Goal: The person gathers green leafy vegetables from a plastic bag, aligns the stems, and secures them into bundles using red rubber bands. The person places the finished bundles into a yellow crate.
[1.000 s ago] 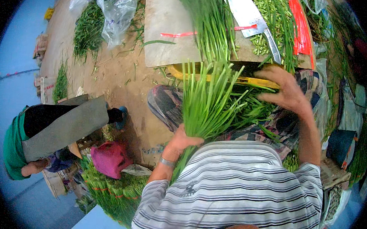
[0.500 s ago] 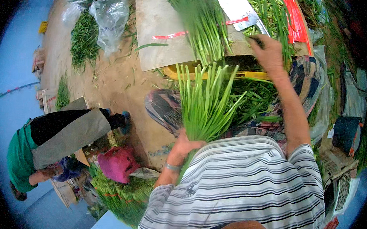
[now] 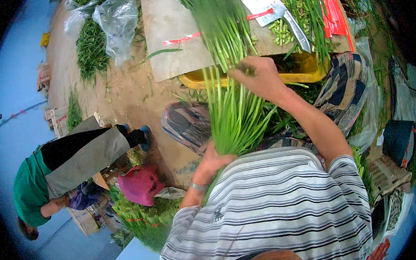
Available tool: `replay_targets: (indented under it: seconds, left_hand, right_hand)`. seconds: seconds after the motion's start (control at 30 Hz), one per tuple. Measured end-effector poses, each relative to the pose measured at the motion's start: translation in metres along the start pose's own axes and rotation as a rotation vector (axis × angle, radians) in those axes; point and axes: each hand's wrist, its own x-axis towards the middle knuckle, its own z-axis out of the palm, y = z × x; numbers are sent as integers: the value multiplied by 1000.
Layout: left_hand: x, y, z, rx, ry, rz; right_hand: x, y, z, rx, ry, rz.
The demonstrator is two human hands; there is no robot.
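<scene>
My left hand (image 3: 210,163) is wrapped round a bunch of garlic chives (image 3: 237,124), held against my striped shirt with the pale cut ends pointing away from me. Over those ends is my right hand (image 3: 261,78), its thumb and fingers pinched together; what lies between them is hidden. Just beyond, a larger pile of chives (image 3: 219,26) rests on a pale board (image 3: 159,29), across a red tie strip (image 3: 182,38). A cleaver (image 3: 277,10) lies on the board to the right, its grey handle towards me.
Below the board's near edge sits a yellow basin (image 3: 311,75). Red strips (image 3: 333,23) and cut stalk pieces (image 3: 283,32) lie at the board's right. A plastic bag (image 3: 117,24) and loose greens are at far left. A person in green (image 3: 33,186) bends over at left, near a pink cloth (image 3: 140,185).
My right hand has come left from beside the cleaver's handle to the cut ends of the held bunch. The left hand keeps its grip. The whole view has shifted slightly.
</scene>
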Motion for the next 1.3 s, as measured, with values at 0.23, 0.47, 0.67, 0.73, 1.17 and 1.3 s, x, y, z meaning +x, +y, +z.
replay_targets:
  seconds: [0.23, 0.47, 0.67, 0.73, 1.17, 1.3]
  left_hand:
    - [3, -11, -3, -81, 25, 89]
    - [1, -2, 1, -159, -22, 13]
    - [4, -7, 12, -201, 11, 46]
    - [2, -11, 9, -183, 40, 3]
    - [-2, -1, 4, -121, -32, -25]
    - [8, -4, 24, -66, -93, 55]
  right_hand:
    - [27, 28, -60, 665, 458, 168]
    - [-56, 38, -54, -32, -426, 103]
    - [-50, 64, -51, 273, -212, 244]
    - [-46, 66, -71, 424, -37, 363]
    - [-93, 44, -26, 1498, -473, 652]
    - [-54, 23, -16, 1564, -382, 494]
